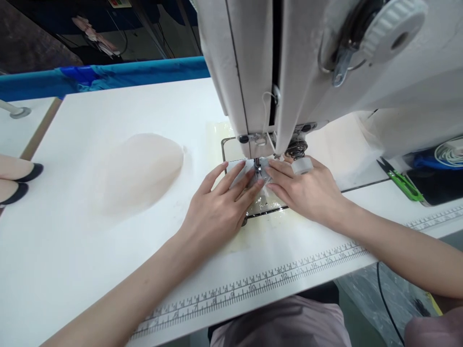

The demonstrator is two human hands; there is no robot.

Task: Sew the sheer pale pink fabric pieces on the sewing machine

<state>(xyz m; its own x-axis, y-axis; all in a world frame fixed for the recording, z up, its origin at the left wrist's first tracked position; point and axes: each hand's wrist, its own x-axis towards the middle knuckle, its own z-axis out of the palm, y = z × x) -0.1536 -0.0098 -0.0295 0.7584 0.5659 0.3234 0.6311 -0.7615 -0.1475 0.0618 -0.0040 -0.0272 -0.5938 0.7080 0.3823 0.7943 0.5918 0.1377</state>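
My left hand lies flat on the sewing machine bed, fingers stretched toward the presser foot. It presses a small pale, partly see-through piece of fabric at the needle. My right hand rests flat on the other side of the foot, fingers extended onto the same piece. The fingertips of both hands nearly meet under the white sewing machine head. The metal needle plate shows between my hands.
A stack of pale pink cup-shaped fabric pieces lies on the white table to the left. A printed ruler runs along the front edge. Green thread snips lie at the right. Dark shoes show at far left.
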